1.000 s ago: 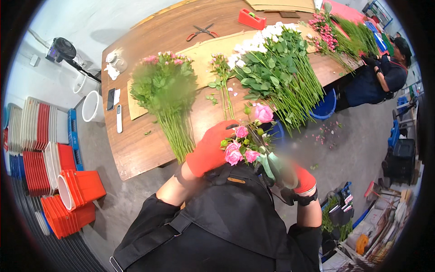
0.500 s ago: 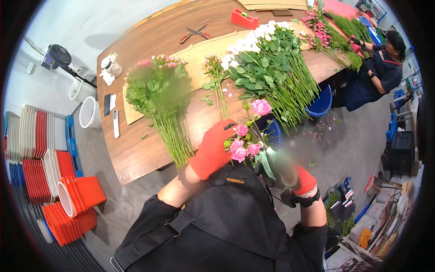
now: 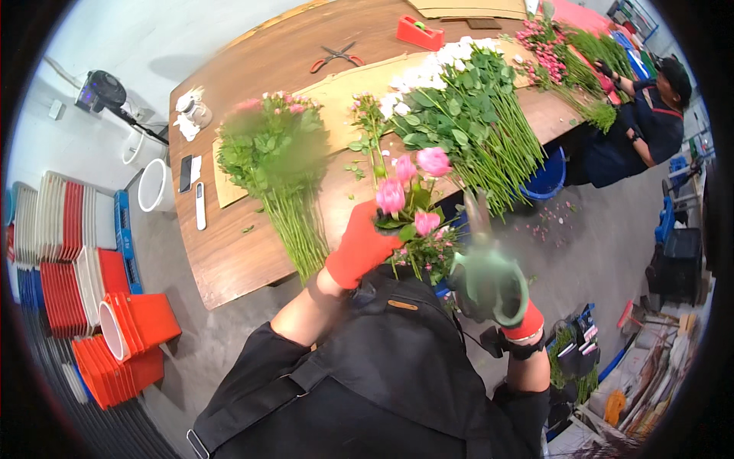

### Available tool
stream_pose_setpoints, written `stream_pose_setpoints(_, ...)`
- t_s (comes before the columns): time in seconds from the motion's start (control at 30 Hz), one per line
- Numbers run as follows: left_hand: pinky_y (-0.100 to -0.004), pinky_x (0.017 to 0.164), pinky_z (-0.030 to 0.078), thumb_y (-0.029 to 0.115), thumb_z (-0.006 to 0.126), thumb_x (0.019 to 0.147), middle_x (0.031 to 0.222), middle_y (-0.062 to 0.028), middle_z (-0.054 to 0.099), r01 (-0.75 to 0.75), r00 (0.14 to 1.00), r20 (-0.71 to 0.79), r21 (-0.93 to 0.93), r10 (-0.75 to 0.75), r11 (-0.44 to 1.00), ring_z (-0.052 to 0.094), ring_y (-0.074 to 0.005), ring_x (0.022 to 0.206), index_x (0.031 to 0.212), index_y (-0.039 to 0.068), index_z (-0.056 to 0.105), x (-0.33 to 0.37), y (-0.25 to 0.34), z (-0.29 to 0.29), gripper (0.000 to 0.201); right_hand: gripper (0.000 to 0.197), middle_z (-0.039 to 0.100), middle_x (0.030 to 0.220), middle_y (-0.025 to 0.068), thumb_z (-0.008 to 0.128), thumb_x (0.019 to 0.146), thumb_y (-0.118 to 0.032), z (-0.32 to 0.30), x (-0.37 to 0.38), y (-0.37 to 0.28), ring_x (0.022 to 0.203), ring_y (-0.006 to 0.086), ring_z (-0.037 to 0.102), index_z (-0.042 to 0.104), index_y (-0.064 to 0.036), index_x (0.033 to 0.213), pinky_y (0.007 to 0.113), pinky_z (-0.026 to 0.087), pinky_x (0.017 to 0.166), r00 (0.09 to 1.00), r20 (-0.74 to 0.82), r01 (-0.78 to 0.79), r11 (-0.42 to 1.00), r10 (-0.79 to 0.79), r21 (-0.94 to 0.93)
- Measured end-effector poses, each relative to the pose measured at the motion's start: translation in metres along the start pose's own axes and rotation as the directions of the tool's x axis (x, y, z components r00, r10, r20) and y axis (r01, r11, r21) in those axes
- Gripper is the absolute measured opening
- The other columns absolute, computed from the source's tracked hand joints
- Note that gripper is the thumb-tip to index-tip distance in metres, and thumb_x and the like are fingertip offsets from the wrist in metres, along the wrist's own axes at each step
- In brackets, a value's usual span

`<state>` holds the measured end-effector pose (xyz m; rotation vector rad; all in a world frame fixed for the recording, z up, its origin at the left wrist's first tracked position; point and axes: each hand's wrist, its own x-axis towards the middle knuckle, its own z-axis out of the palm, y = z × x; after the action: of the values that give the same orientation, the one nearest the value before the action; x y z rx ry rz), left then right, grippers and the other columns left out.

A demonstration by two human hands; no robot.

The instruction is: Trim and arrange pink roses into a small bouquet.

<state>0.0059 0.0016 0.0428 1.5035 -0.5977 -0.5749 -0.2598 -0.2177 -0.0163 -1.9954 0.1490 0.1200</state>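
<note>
Left hand: fingers closed on the pink roses, located at the table's near edge. Right hand: at the green-handled scissors; finger state hidden, cannot tell.

A red-orange glove is covering the left hand, its plain fabric ending at the wrist; a matching red glove is covering the right hand — only part of it is showing — and a thin pale edge is trimming its cuff; a black band is circling the right wrist, with a dark, blocky piece sitting beside it; black sleeves are stopping short of the forearms; a black front piece is spreading over the torso, a small tan tab marking its top; a wide black strap is crossing it — a metal buckle is finishing its lower end.
</note>
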Motion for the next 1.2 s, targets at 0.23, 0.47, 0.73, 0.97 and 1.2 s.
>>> stream_pose_setpoints(0.23, -0.0301, 0.085, 0.055, -0.001, 0.077, 0.083, 0.108, -0.0034, 0.076, 0.124, 0.992, 0.079, -0.357, -0.102, 0.926, 0.070, -0.0115, 0.093, 0.119, 0.000, 0.073, 0.013, -0.019, -0.005, 0.037, 0.058, 0.061, 0.145, 0.0114, 0.059, 0.105, -0.012, 0.000, 0.022, -0.125, 0.134, 0.0198, 0.056, 0.040, 0.0007, 0.158, 0.032, 0.041, 0.112, 0.987, 0.155, -0.116, 0.856, 0.042, 0.505)
stream_pose_setpoints(0.47, -0.0307, 0.085, 0.057, 0.001, 0.079, 0.081, 0.103, -0.0054, 0.077, 0.029, 0.999, 0.038, -0.336, -0.017, 0.941, 0.072, -0.0143, 0.090, 0.115, 0.000, 0.074, 0.027, -0.028, 0.012, 0.034, 0.069, 0.068, 0.110, 0.0220, 0.069, 0.089, -0.004, 0.004, 0.042, -0.120, 0.100, 0.0207, 0.066, 0.044, -0.0006, 0.152, 0.036, 0.051, 0.094, 0.998, -0.027, 0.060, 0.997, -0.059, 0.044)
stream_pose_setpoints(0.73, -0.0299, 0.076, 0.055, 0.005, 0.078, 0.082, 0.094, -0.0021, 0.076, -0.034, 0.999, -0.012, -0.180, 0.033, 0.983, 0.068, -0.0105, 0.082, 0.105, 0.001, 0.076, 0.023, -0.007, 0.022, 0.024, 0.055, 0.069, 0.100, 0.0181, 0.065, 0.089, 0.005, -0.012, 0.055, -0.107, 0.087, 0.0327, 0.068, 0.052, -0.0026, 0.142, 0.036, 0.054, 0.085, 0.984, -0.123, 0.124, 0.992, -0.127, -0.036)
stream_pose_setpoints(0.97, -0.0307, 0.080, 0.054, 0.003, 0.076, 0.081, 0.094, -0.0048, 0.078, -0.068, 0.998, -0.011, 0.037, 0.068, 0.997, 0.068, -0.0095, 0.087, 0.110, 0.002, 0.075, 0.019, 0.001, 0.023, 0.029, 0.046, 0.069, 0.092, 0.0166, 0.065, 0.091, 0.003, -0.021, 0.056, -0.132, 0.083, 0.0265, 0.069, 0.056, -0.0030, 0.135, 0.036, 0.054, 0.077, 0.992, -0.099, 0.083, 0.996, -0.080, 0.027)
stream_pose_setpoints(1.2, -0.0303, 0.078, 0.054, 0.003, 0.077, 0.081, 0.092, -0.0043, 0.078, 0.058, 0.997, -0.041, -0.088, -0.062, 0.994, 0.067, -0.0104, 0.083, 0.109, 0.000, 0.075, 0.020, -0.006, 0.022, 0.027, 0.053, 0.065, 0.134, 0.0052, 0.064, 0.096, -0.002, -0.009, 0.039, -0.078, 0.119, 0.0143, 0.060, 0.052, 0.0004, 0.148, 0.030, 0.047, 0.104, 0.977, -0.059, -0.138, 0.823, 0.204, 0.551)
